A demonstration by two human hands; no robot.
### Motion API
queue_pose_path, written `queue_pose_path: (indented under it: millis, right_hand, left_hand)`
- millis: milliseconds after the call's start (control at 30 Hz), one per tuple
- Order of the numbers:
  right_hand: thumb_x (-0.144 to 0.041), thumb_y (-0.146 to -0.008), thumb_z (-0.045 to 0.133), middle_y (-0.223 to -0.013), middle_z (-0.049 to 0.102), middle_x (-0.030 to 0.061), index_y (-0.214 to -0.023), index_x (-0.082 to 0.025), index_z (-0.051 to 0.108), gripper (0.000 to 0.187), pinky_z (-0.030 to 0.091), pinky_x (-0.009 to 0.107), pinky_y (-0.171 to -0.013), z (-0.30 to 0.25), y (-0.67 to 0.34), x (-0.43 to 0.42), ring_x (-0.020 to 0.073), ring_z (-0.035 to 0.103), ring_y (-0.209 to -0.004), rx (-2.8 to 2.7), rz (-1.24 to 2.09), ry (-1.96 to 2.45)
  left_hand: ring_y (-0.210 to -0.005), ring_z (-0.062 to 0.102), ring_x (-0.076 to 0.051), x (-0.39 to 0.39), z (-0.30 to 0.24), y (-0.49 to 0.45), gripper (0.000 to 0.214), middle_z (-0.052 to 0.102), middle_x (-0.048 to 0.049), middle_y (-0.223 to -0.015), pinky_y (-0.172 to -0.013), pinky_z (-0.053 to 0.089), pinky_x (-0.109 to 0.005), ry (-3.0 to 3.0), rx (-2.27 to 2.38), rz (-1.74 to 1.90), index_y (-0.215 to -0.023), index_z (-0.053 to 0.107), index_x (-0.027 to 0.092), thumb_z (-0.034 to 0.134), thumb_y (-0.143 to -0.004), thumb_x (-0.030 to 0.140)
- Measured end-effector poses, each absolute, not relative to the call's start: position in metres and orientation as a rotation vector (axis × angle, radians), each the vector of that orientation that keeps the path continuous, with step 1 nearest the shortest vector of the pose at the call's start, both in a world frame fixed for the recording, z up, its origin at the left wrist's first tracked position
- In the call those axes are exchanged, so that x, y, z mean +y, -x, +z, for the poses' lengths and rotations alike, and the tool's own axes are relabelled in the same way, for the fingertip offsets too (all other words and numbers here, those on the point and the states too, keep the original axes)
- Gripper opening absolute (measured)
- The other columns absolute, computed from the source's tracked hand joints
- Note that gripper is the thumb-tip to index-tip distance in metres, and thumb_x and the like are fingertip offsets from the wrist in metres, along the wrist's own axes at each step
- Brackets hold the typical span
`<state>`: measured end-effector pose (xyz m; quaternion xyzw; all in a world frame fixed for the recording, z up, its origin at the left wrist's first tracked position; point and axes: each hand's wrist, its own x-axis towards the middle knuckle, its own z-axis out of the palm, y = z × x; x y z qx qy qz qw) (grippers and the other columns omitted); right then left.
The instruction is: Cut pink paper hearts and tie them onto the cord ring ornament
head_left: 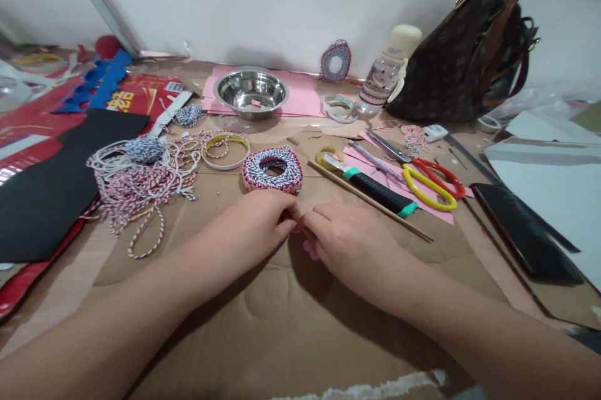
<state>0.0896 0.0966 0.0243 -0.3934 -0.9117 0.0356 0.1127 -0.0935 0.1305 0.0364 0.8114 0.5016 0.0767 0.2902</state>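
My left hand (265, 215) and my right hand (345, 237) meet fingertip to fingertip over the brown cardboard (263, 331). Both are closed in a pinch on a small pink paper piece (310, 250); rounded edges stick out below my right fingers, and the rest is hidden. Just beyond my left hand lies a ring woven of blue-white and red cord (273, 168). A thin wooden stick (370, 201) and a black and green utility knife (380, 190) rest past my right hand.
A tangle of cords (136, 178) and a tape roll (225, 151) lie left. Behind stands a steel bowl (251, 93) on pink paper (305, 93). Scissors (429, 181), a phone (526, 231), a bottle (387, 71) and a brown handbag (451, 62) are right.
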Motion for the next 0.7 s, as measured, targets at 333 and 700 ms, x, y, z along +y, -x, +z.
queue_pose_path:
  millis: [333,700]
  right_hand:
    - [-0.008,-0.083,0.062,-0.072,0.064,0.0036,-0.083,-0.015,0.063,0.007,0.021,0.033,-0.058,0.0266,-0.0877,0.0945,0.018,0.051,-0.062,-2.677,0.079,1.177]
    - [-0.008,-0.085,0.061,-0.074,0.065,0.004,-0.084,-0.015,0.064,0.007,0.025,0.033,-0.06,0.0296,-0.0869,0.0932,0.0192,0.054,-0.065,-2.697,0.116,1.243]
  left_hand:
    - [-0.073,0.064,-0.019,0.13,0.0361,0.0941,0.014,0.075,-0.0012,-0.08,-0.062,0.038,-0.027,-2.18,1.333,0.205,-0.08,0.072,0.02,0.058,-0.082,0.017]
    - [-0.071,0.064,-0.019,0.13,0.0341,0.095,0.013,0.074,-0.0001,-0.077,-0.061,0.039,-0.027,-2.174,1.331,0.224,-0.079,0.071,0.021,0.058,-0.082,0.018]
